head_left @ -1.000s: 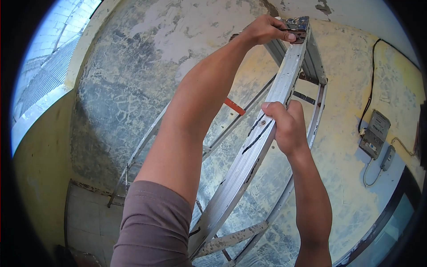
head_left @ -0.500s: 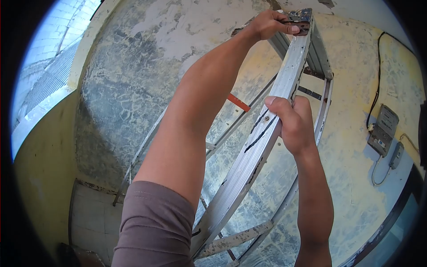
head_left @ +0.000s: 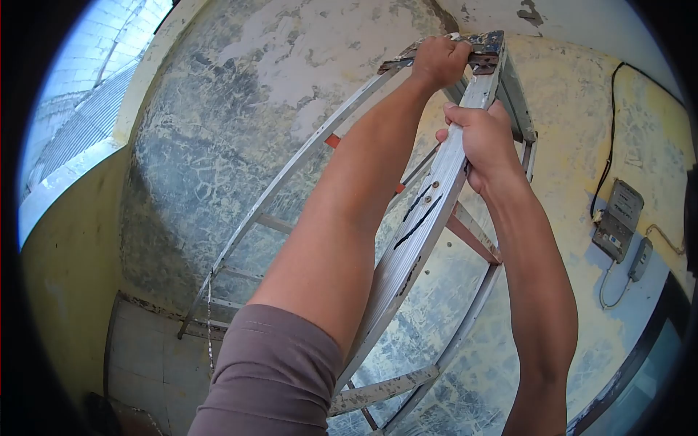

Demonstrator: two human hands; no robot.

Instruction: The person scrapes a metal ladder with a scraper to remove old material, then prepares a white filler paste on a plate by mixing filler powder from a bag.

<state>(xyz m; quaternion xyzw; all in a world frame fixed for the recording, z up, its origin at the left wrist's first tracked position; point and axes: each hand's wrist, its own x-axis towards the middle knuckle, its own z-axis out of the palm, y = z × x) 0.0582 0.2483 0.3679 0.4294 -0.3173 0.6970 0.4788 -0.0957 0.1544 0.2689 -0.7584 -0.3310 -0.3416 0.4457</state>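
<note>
An aluminium stepladder (head_left: 418, 218), spotted with paint, stands with its legs spread in front of me. My left hand (head_left: 440, 62) is closed on its top, beside the dark, worn top cap (head_left: 487, 45). Just below, my right hand (head_left: 486, 139) wraps round the near side rail, with the thumb across the front face. Black marks and small rivets show on the rail under that hand. My left forearm hides part of the ladder's steps, and the rail's lower end runs behind my sleeve (head_left: 273, 370).
A patchy, scraped wall (head_left: 211, 145) rises behind the ladder. To the right, a grey box (head_left: 618, 221) with cables hangs on the wall, near a dark-framed pane (head_left: 647, 363). A window opening (head_left: 80, 94) is at upper left. A chain (head_left: 210, 320) dangles by the far legs.
My right hand has slid up the rail toward the top. My left hand has shifted a little off the cap's corner, and more of the ladder's far side shows at left.
</note>
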